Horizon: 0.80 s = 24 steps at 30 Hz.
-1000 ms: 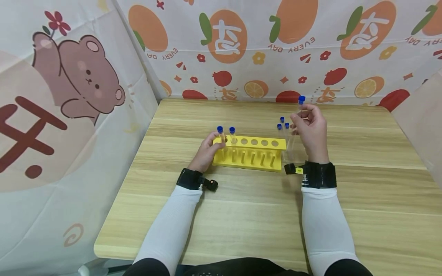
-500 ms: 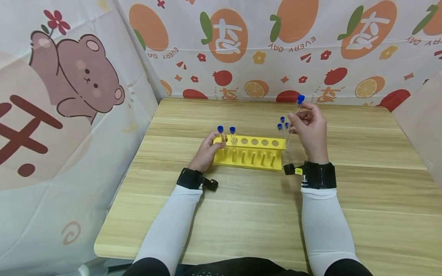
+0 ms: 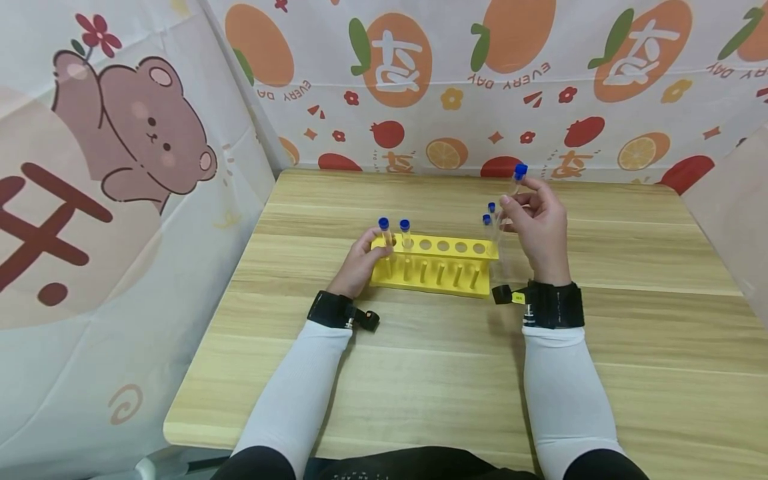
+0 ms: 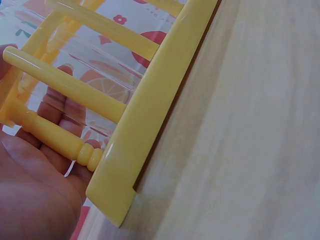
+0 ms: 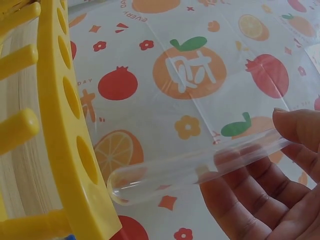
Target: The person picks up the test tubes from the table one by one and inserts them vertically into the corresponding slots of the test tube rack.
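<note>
Rack first: where was it?

Yellow test-tube rack (image 3: 452, 252) stood on the wood-grain table (image 3: 444, 387), long side facing the person. Two blue-capped tubes (image 3: 406, 237) sat upright in its two leftmost holes.

Hands?

Apart from each other. Left hand (image 3: 359, 265) gripped the rack's left end, thumb in front. Left wrist view had the fingers passing behind the yellow end post (image 4: 57, 140).

And right?

Right hand (image 3: 540, 228) pinched a clear test tube (image 5: 160, 172) between thumb and fingers. Tube was tilted: blue cap (image 3: 520, 171) high and toward the back, rounded bottom (image 5: 118, 191) just beside the rack's right-end hole. Contact there? Couldn't tell.

What else was near?

Two more blue caps (image 3: 487, 219) behind the rack, close to the right hand; bodies too faint to read. Black strap (image 3: 558, 305) on each wrist, with small camera. Fruit-print sheet (image 3: 453, 47) hung behind the table, bear-print sheet (image 3: 144, 133) at left.
</note>
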{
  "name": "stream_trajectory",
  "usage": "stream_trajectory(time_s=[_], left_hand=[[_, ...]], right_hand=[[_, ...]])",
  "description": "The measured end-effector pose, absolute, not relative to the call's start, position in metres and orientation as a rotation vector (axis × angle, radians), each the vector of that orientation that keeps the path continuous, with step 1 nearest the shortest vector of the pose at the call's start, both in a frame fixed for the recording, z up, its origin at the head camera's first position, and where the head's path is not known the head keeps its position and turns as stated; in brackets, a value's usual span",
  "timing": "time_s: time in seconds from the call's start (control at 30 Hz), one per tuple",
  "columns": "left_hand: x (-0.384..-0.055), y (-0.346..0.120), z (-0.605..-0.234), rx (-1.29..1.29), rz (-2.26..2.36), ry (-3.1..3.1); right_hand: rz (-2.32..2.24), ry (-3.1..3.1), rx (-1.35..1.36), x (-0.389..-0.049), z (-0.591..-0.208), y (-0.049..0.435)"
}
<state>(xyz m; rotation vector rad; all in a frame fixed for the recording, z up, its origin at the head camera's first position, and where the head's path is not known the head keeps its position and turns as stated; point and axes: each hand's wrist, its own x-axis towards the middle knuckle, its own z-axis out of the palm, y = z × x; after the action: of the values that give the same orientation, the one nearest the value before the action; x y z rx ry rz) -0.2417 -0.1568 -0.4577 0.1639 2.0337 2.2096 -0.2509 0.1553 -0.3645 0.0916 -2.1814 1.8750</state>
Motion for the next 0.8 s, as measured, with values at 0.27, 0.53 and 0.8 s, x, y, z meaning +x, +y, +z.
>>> stream_trajectory(time_s=[0.27, 0.53, 0.8], left_hand=[[-0.2425, -0.1566, -0.4562, 0.163, 2.21, 2.035], [-0.2417, -0.1569, -0.4543, 0.172, 2.205, 2.037], [-0.2427, -0.1573, -0.4534, 0.16, 2.206, 2.012]], right_hand=[[1.875, -2.189, 0.102, -0.2505, -0.3617, 0.1521], [1.872, -2.199, 0.124, -0.2503, -0.3618, 0.1495], [1.827, -2.232, 0.162, -0.2503, -0.3621, 0.1462]])
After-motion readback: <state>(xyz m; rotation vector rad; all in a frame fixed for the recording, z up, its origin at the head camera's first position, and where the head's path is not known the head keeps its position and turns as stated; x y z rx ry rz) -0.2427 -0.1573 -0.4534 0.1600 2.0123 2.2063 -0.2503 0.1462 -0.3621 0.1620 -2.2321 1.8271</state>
